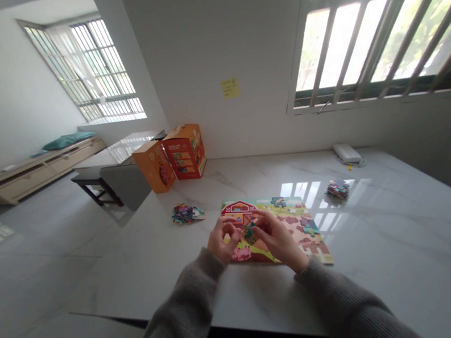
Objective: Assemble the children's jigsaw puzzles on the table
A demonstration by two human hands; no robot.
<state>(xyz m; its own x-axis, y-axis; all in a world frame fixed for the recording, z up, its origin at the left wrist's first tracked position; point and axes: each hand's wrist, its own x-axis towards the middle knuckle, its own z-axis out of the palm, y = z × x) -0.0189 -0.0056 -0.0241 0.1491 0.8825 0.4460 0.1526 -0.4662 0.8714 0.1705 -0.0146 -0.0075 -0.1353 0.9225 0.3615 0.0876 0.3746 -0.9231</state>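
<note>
A farm-scene jigsaw puzzle (290, 219) with a red barn lies flat on the marble-patterned table, partly covered by my hands. My right hand (278, 241) is over its middle, thumb and fingers closed on a green puzzle piece (249, 233). Close beside that piece, my left hand (223, 240) has its thumb and fingertips curled together over the puzzle's left side. Whether anything sits in that pinch is too small to tell. A few blue-toned loose pieces (310, 230) rest on the puzzle's right part.
A pile of puzzle pieces (187, 213) lies left of the puzzle, and a stack of pieces (337, 190) to its right. Two orange boxes (185, 151) stand at the back left. By the wall are a white device with a cable (347, 153) and a yellow note (231, 88).
</note>
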